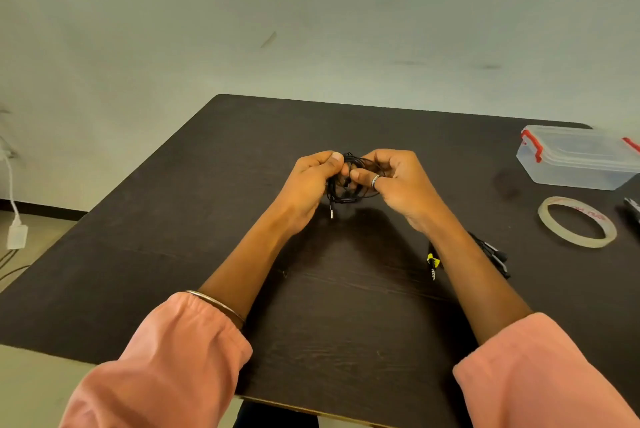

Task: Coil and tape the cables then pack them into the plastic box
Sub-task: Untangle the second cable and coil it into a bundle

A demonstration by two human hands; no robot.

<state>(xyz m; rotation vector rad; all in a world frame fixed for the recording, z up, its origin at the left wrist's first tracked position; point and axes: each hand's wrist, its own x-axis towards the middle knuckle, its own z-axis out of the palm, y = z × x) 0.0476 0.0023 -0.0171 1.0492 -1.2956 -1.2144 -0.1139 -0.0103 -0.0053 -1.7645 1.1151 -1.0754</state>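
Dark surface [214, 254], frame centre: our left hand [313, 178] and right hand [398, 182] pinch the black earphone cable [353, 182], which we judge light, limp, springy, best held across its loops.

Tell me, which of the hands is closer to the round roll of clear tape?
Right. The right hand holds the black coiled cable mid-table, on the side where the round roll of clear tape lies. The left hand grips the same cable, farther from the tape.

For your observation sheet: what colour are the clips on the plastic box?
Red, on the clear plastic box; the head view shows them.
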